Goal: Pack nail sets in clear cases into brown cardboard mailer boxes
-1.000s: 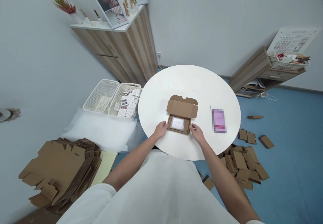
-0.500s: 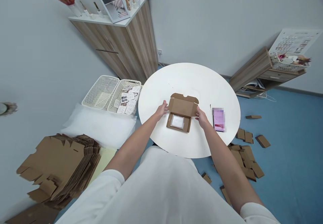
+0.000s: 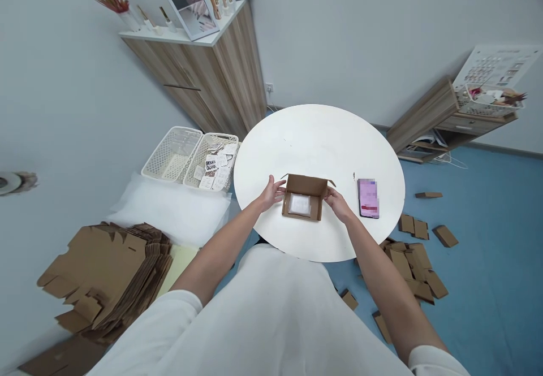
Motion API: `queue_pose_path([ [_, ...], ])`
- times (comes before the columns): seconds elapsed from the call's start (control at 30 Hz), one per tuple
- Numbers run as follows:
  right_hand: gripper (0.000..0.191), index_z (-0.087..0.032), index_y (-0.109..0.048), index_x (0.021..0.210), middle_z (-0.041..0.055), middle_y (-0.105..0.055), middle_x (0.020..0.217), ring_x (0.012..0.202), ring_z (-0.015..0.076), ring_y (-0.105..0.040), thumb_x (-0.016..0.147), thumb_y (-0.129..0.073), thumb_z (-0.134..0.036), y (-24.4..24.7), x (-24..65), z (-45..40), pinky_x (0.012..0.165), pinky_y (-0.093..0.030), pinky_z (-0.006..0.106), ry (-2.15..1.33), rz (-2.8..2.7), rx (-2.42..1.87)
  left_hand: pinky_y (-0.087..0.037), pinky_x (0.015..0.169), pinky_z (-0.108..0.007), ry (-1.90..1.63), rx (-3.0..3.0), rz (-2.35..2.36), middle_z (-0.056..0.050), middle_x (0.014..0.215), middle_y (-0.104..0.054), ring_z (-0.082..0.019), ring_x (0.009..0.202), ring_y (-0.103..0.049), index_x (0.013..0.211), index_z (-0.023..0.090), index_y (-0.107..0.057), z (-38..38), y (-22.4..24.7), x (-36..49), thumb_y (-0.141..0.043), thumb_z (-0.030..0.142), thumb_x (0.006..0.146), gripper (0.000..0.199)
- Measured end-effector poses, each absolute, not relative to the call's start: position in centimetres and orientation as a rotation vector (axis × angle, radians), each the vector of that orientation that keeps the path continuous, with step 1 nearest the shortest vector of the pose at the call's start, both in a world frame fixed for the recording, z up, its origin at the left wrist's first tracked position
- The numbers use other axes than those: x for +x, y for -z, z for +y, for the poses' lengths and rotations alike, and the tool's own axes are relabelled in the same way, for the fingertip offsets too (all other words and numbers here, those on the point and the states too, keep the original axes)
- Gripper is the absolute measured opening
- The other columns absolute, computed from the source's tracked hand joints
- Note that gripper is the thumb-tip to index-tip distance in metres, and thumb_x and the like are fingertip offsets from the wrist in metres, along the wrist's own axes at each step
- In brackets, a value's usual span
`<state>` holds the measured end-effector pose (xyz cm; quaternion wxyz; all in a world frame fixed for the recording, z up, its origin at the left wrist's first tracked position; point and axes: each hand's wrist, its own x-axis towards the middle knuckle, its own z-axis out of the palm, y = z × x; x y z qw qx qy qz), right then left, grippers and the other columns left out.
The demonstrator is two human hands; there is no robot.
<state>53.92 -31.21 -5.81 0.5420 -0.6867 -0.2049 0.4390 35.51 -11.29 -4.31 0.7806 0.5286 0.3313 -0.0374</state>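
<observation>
A small brown cardboard box (image 3: 317,212) stands on the white round table (image 3: 322,138), its lid raised at the back. Inside lies a white, clear-wrapped packet (image 3: 299,204). At the box's left side is my left hand (image 3: 271,193), fingers spread, touching or very near the lid's left flap. My right hand (image 3: 336,202) is at the right rear corner, its fingertips partly hidden behind the box and flap; what they grip cannot be made out.
A phone (image 3: 368,198) lies on the table's right. Left of the table are white baskets (image 3: 172,152), white wrap sheets (image 3: 169,206) and stacked flat cardboard (image 3: 106,268). Small boxes (image 3: 418,268) lie on the floor at right. A wooden cabinet (image 3: 203,82) stands behind.
The lid has tipped up from lying back to nearly upright, its flaps now pointing outward. Both hands have shifted slightly with it, and the left fingers are more spread.
</observation>
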Motion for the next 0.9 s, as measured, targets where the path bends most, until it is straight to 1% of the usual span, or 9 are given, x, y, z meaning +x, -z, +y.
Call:
queue_pose_path([
  [0.13,0.059,-0.027,-0.053,0.114,0.0008,-0.059,0.101,0.096,0.0184,-0.052,0.058,-0.041,-0.014,6.0,54.1,-32.2,0.087,-0.038,0.036,-1.097,-0.613,-1.621,-0.026,0.097,-0.043,0.127,1.184,0.714,-0.005,0.124,-0.049,-0.026,0.121,-0.036,0.128,0.028,-0.038,-11.4,4.6,34.8,0.003,0.068,0.075,0.078],
  [0.3,0.056,-0.028,-0.053,0.116,0.0008,-0.051,0.123,0.114,0.0201,-0.044,0.062,-0.047,-0.016,6.1,54.2,-33.3,0.093,-0.036,0.035,-1.165,-0.565,-1.696,-0.028,0.095,-0.042,0.153,1.290,0.737,-0.001,0.135,-0.038,-0.026,0.124,-0.031,0.123,0.030,-0.045,-11.8,4.2,34.0,-0.008,0.066,0.079,0.069],
  [0.37,0.052,-0.028,-0.055,0.115,0.0012,-0.053,0.121,0.114,0.0202,-0.045,0.064,-0.046,-0.018,6.0,54.2,-33.6,0.094,-0.035,0.035,-1.194,-0.540,-1.690,-0.030,0.094,-0.042,0.178,1.350,0.715,-0.001,0.133,-0.041,-0.025,0.122,-0.033,0.122,0.030,-0.046,-12.1,4.1,33.7,-0.015,0.064,0.080,0.062],
  [0.5,0.044,-0.026,-0.058,0.111,0.0016,-0.059,0.114,0.109,0.0191,-0.051,0.070,-0.042,-0.022,5.8,53.5,-34.3,0.095,-0.035,0.036,-1.227,-0.545,-1.631,-0.036,0.090,-0.040,0.189,1.438,0.673,-0.004,0.127,-0.048,-0.024,0.108,-0.047,0.120,0.028,-0.048,-12.9,4.4,33.1,-0.037,0.057,0.078,0.052],
  [0.6,0.038,-0.024,-0.058,0.108,0.0042,-0.058,0.114,0.103,0.0199,-0.054,0.075,-0.044,-0.034,5.9,52.3,-34.5,0.089,-0.040,0.036,-1.188,-0.517,-1.668,-0.040,0.087,-0.036,0.081,1.499,0.686,-0.007,0.123,-0.050,-0.022,0.101,-0.052,0.117,0.023,-0.051,-13.9,5.2,32.8,-0.054,0.046,0.073,0.050],
  [0.67,0.038,-0.022,-0.058,0.105,0.0060,-0.058,0.112,0.098,0.0198,-0.056,0.074,-0.048,-0.041,6.3,51.2,-34.6,0.084,-0.043,0.035,-1.106,-0.481,-1.747,-0.044,0.082,-0.034,0.023,1.530,0.719,-0.008,0.124,-0.049,-0.020,0.094,-0.055,0.117,0.020,-0.050,-14.7,5.9,32.6,-0.058,0.039,0.072,0.049],
  [0.77,0.043,-0.022,-0.053,0.104,0.0066,-0.058,0.106,0.089,0.0188,-0.057,0.068,-0.054,-0.045,7.2,49.5,-34.6,0.073,-0.045,0.032,-0.968,-0.410,-1.901,-0.046,0.075,-0.032,-0.006,1.606,0.876,-0.010,0.123,-0.048,-0.017,0.084,-0.058,0.120,0.019,-0.045,-15.7,6.8,32.5,-0.058,0.035,0.072,0.051],
  [0.83,0.045,-0.023,-0.049,0.104,0.0060,-0.058,0.102,0.084,0.0180,-0.057,0.066,-0.055,-0.047,7.9,48.8,-34.7,0.067,-0.045,0.031,-0.920,-0.374,-1.985,-0.046,0.075,-0.031,0.012,1.678,0.992,-0.011,0.120,-0.049,-0.017,0.083,-0.058,0.122,0.018,-0.041,-16.2,7.3,32.3,-0.059,0.034,0.072,0.055],
  [0.9,0.045,-0.023,-0.048,0.102,0.0049,-0.058,0.097,0.081,0.0175,-0.057,0.066,-0.054,-0.048,8.5,48.4,-34.7,0.066,-0.044,0.030,-0.903,-0.362,-2.055,-0.045,0.076,-0.031,0.057,1.747,1.055,-0.012,0.117,-0.051,-0.017,0.083,-0.058,0.122,0.017,-0.040,-16.6,7.7,32.2,-0.059,0.034,0.072,0.057],
])
